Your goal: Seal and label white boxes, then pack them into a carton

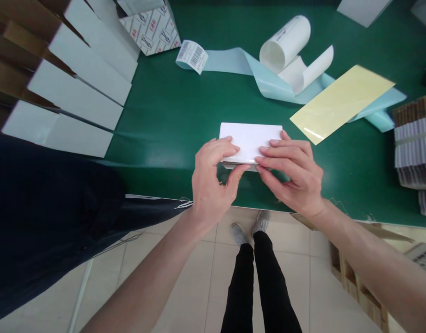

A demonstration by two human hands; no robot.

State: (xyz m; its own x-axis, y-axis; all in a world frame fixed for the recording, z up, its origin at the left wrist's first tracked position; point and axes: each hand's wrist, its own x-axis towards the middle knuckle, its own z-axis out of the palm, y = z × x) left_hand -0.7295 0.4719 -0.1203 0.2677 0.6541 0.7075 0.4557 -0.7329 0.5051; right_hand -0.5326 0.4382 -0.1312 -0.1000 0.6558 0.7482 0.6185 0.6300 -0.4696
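Note:
A small white box (250, 138) lies near the front edge of the green table (185, 106). My left hand (214, 173) grips its left end, with the index finger on top and the thumb at the near side. On the right part of the box rests my right hand (292, 169), its fingers over the top and its thumb against the near side. Both hands are closed around the box, and the thumbs come close together at its near edge. The far side and underside of the box are hidden.
White cartons (84, 83) stand in a row at the left, near a patterned box (153, 30). Behind my hands lie a label roll (287, 41), blue backing strip (230, 60) and yellow sheet (342, 104). Stacked flat pieces (416, 143) stand right. A dark-clothed person (42, 217) is close left.

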